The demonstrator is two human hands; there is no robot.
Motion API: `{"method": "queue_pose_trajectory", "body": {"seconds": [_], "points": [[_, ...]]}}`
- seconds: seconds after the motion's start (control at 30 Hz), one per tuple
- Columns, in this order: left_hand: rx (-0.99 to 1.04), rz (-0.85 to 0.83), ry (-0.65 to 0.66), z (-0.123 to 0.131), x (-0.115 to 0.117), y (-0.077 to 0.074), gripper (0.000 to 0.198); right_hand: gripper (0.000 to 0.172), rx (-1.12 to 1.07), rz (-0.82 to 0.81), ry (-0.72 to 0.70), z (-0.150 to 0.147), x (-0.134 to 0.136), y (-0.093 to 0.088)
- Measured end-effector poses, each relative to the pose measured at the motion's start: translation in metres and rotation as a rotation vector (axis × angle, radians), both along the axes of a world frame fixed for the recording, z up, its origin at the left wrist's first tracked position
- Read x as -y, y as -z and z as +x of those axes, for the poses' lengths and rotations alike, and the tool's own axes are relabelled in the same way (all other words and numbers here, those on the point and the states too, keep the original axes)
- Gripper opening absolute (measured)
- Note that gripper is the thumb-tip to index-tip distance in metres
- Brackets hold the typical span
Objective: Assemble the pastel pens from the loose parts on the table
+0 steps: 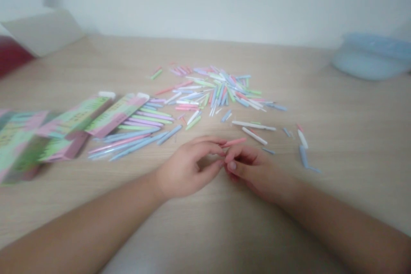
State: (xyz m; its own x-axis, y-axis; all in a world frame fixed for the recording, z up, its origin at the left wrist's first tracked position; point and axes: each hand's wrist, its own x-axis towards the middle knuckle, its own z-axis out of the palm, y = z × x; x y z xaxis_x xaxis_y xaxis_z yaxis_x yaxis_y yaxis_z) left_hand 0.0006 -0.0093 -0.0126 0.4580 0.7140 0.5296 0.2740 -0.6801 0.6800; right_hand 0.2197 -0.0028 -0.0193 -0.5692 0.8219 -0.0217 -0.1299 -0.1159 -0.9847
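Here's a slim pink cylindrical stick (236,141), its near end pinched where the curled fingers (213,147) of the left hand (186,169) meet the bent fingers (239,154) of the right hand (253,171), its far end pointing away over the pale wood tabletop (353,171). Just ahead lies a loose scatter of thin pastel sticks (212,94), with green-and-pink cardboard boxes (73,126) toward the left edge.

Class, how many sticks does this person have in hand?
1: a pink stick, at the fingertips between the left hand and right hand. Others may be hidden by the fingers.
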Motion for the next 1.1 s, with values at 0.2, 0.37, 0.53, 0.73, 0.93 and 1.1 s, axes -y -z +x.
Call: {"method": "queue_pose_trajectory", "body": {"seconds": [0.2, 0.37, 0.53, 0.73, 0.93, 1.1], "points": [[0.028, -0.025, -0.010, 0.0015, 0.0019, -0.0013, 0.014, 0.017, 0.006, -0.031, 0.009, 0.0004, 0.0005, 0.0022], [0.036, -0.045, -0.032, 0.0017, 0.0037, -0.0009, 0.012, 0.015, 0.010, -0.038, 0.023, -0.0011, 0.0005, 0.0001], [0.049, -0.100, -0.051, 0.0024, 0.0039, -0.0015, 0.013, 0.011, 0.005, -0.026, 0.035, -0.0038, 0.0003, 0.0001], [0.111, -0.221, -0.058, 0.0018, 0.0019, 0.0015, 0.012, 0.010, 0.029, 0.036, 0.043, -0.0049, 0.0013, -0.0024], [0.150, -0.267, -0.034, 0.0001, -0.0001, 0.0011, 0.009, 0.017, 0.076, 0.029, 0.032, -0.0024, 0.0023, -0.0004], [0.160, -0.276, -0.002, -0.0014, -0.0009, 0.0024, 0.008, 0.019, 0.079, 0.031, 0.019, -0.0001, 0.0020, 0.0035]]}}
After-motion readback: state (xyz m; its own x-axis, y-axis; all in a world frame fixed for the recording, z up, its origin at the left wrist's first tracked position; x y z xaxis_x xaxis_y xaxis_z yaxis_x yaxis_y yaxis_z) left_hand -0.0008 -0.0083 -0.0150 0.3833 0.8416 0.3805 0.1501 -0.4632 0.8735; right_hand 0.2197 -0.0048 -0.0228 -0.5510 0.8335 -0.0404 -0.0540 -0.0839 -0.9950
